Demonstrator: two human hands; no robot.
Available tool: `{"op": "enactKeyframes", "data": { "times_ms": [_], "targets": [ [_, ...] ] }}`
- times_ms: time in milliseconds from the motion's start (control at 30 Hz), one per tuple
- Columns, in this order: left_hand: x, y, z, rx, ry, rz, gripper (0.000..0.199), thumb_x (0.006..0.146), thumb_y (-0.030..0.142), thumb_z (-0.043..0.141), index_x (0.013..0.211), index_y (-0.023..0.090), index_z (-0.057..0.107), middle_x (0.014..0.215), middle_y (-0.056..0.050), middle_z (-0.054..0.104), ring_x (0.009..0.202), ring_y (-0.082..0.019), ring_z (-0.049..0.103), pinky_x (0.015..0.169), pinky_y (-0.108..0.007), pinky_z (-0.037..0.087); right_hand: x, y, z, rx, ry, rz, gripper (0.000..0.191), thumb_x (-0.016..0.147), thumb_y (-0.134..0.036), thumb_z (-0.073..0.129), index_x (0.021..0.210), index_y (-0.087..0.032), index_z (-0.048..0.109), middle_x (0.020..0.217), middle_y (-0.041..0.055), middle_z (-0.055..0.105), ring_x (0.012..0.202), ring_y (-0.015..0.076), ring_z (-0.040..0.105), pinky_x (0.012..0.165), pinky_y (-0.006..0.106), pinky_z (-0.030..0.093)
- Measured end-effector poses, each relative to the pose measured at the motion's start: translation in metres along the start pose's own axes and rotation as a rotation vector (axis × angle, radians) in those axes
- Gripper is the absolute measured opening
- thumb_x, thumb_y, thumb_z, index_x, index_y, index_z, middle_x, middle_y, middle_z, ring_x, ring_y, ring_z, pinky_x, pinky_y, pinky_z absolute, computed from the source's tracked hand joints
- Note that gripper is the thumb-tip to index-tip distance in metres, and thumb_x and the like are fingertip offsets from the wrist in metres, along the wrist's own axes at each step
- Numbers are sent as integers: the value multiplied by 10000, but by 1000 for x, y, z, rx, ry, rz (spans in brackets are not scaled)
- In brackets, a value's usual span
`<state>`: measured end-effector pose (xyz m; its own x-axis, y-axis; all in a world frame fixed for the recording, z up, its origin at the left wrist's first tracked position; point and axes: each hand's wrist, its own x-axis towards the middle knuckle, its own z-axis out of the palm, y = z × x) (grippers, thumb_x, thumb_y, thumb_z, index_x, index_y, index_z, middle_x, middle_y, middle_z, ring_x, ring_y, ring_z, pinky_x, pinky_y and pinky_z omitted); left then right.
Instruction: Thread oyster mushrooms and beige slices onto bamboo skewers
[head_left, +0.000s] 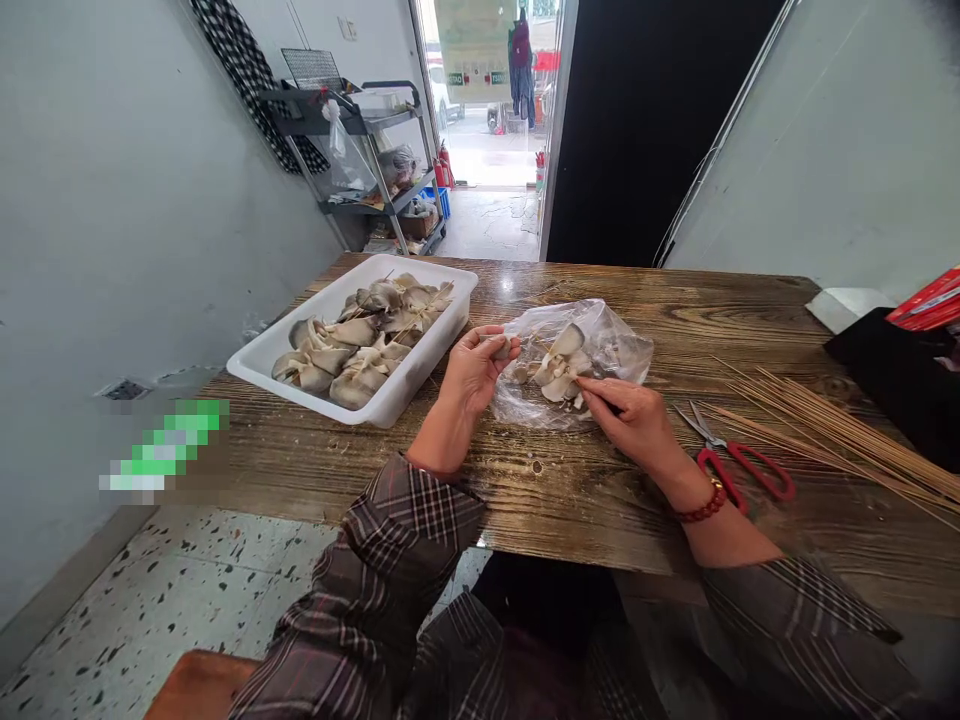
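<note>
My left hand (471, 370) is closed, thumb and fingers pinching a small greyish piece of oyster mushroom (504, 347) just past the tray's near right side. With fingertips together, my right hand (628, 415) grips the edge of a pale oyster mushroom cluster (561, 365). That cluster sits over a clear plastic bag (611, 345) spread on the table, with more mushroom pieces in it. To the left, a white plastic tray (409, 390) holds several grey-brown oyster mushroom bunches (360, 345); thin stick ends show among them.
Red-handled scissors (739, 460) lie beside my right wrist on the wooden table (480, 490). A bundle of thin bamboo skewers (847, 430) is spread farther right, near a black box (885, 365) with red packets. A shelf cart (367, 130) stands beyond the table by the doorway.
</note>
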<state>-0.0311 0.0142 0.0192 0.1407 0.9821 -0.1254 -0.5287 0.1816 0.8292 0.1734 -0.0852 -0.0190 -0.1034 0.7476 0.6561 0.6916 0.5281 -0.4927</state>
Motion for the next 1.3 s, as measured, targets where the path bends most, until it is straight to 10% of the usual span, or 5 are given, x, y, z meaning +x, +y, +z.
{"op": "enactKeyframes", "data": {
  "times_ms": [1300],
  "targets": [
    [-4, -13, 4, 141, -94, 1, 273, 536, 232, 839, 650, 134, 612, 643, 10, 616, 568, -87, 547, 514, -216, 437, -2, -6, 8, -39, -4, 12, 252, 926, -233, 545, 1074, -220, 748, 976, 66, 776, 875, 203, 739, 792, 315, 589]
  ]
}}
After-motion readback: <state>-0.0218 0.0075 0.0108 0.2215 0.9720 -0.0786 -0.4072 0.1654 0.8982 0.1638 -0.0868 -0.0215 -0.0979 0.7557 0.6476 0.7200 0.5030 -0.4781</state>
